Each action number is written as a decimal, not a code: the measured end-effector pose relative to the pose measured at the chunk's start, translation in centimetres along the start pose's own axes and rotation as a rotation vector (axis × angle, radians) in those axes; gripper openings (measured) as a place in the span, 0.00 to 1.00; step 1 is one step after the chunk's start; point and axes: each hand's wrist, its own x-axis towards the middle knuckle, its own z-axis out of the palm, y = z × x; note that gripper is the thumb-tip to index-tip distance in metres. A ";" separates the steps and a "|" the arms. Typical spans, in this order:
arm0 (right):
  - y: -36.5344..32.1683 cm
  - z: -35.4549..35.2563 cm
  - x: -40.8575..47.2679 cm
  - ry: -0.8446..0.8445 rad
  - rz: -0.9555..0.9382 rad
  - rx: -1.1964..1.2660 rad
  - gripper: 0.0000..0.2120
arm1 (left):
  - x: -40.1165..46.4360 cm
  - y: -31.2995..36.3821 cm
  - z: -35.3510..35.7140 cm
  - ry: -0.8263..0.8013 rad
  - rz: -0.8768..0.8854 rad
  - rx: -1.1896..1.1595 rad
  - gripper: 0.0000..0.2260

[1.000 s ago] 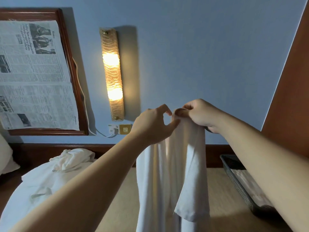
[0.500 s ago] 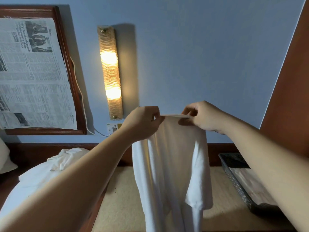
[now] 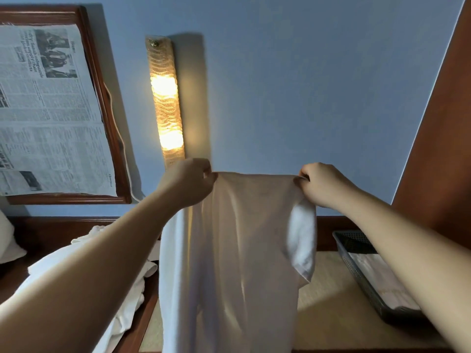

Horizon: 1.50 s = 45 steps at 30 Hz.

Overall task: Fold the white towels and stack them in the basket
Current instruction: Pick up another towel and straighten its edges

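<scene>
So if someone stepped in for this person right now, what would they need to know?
Left hand and right hand each pinch a top corner of a white towel, held up spread and hanging, not yet folded.
The basket sits lower right with folded towels already inside.
A pile of unfolded towels waits lower left.
Left: fold this towel, stack it in the basket, then the pile.

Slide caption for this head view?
Both hands, left and right, pinch a white towel's top edge, basket at right.
</scene>
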 end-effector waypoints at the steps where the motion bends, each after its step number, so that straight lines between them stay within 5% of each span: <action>1: -0.5 0.2 0.1 -0.017 0.011 0.044 0.16 | -0.3 0.4 0.7 -0.016 0.009 -0.005 0.08; 7: -4.2 0.2 -0.1 -0.177 0.084 0.456 0.14 | -2.0 4.9 3.7 -0.096 0.195 -0.100 0.23; 13: -4.5 0.5 -0.1 -0.223 0.160 0.612 0.10 | -0.9 6.6 3.9 -0.117 0.173 -0.336 0.08; 24: -3.5 1.6 -0.2 -0.260 0.245 0.756 0.07 | -0.9 7.2 5.5 -0.115 0.130 -0.235 0.12; 27: -3.0 1.7 -1.2 -0.242 0.153 0.617 0.04 | 0.1 6.7 5.1 -0.067 0.073 -0.276 0.09; 30: -2.4 2.7 -1.9 -0.214 0.031 0.219 0.04 | 0.9 6.4 4.5 -0.044 0.021 -0.308 0.08; 37: 0.0 4.0 -2.5 -0.194 0.175 -0.028 0.16 | 1.6 4.9 3.8 -0.044 -0.130 -0.373 0.06; 39: -0.8 3.7 -2.4 -0.228 0.211 -0.002 0.17 | 1.3 4.8 4.5 -0.115 -0.199 -0.429 0.06; 45: -3.2 3.7 -1.8 -0.331 0.315 0.582 0.07 | -0.7 5.2 6.1 -0.442 -0.502 -0.713 0.07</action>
